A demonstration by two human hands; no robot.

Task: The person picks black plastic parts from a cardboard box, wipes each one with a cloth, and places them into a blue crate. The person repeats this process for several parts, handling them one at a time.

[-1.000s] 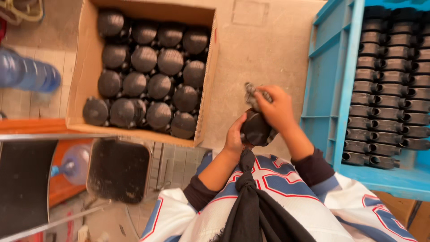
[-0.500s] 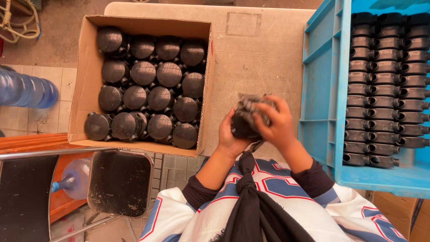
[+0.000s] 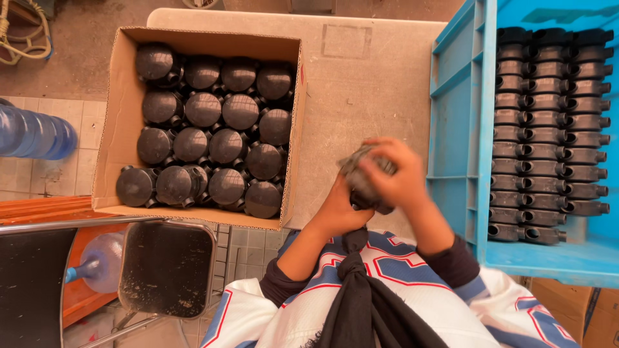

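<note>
Surface: beige counter [image 3: 361, 84] is carrying the work; a cardboard box [image 3: 122, 109] is standing on its left part and a blue crate [image 3: 458, 129] on its right.
Box: round black parts [image 3: 222, 113] are sitting in close rows, flat tops upward, and are filling nearly the whole box.
Crate: black parts [image 3: 548, 129] are lying on their side in two tidy columns, touching each other.
Left hand: left hand [image 3: 338, 209] is cupping a black part [image 3: 369, 198] from below, fingers closed around it.
Right hand: right hand [image 3: 396, 177] is pressing a grey cloth [image 3: 358, 164] on top of the same part; the fingers are curled together, and the hand is looking blurred.
Place of part: it is being held above the counter edge, between box and crate, close to the person's chest.
Doing it well: probably the lower hand should be holding the part firm while the cloth is going round the whole surface, also the side openings.
Nearby: a metal chair [image 3: 167, 267] and blue water bottles [image 3: 32, 135] are standing at the left.
</note>
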